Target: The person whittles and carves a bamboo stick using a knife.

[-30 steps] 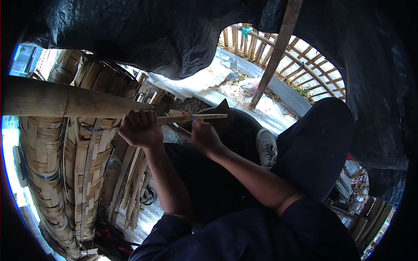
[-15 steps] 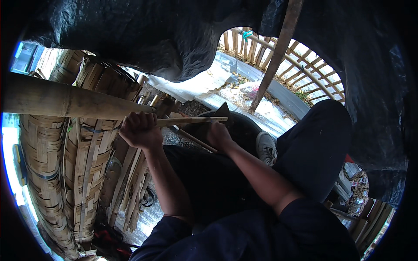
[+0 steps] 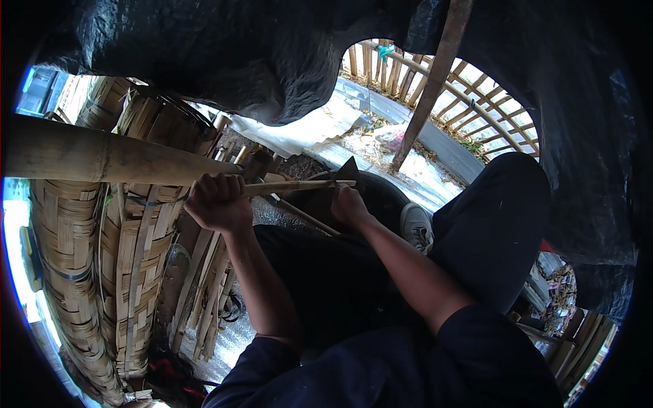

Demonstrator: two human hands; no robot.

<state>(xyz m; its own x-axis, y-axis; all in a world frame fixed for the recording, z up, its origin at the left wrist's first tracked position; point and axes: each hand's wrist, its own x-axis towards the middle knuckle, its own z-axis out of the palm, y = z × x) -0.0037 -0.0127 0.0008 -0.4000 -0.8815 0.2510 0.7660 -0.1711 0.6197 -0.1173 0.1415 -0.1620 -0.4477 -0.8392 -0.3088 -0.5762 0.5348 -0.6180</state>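
Between the hands, strip (image 3: 292,185) runs crosswise; left hand (image 3: 219,202) fisted round one end, likely to steady it. Right hand (image 3: 350,206), apart from left, near other tip; can't tell its grip. Pole (image 3: 102,156) beside left hand, maybe as brace.

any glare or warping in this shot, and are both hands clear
In the head view, glare nearly bleaches the pale sheet; the head view also bends the woven bamboo along its rim; in the head view's shade, the left hand shows as a fist around a strip, but what the right hand grips is too dim to tell.
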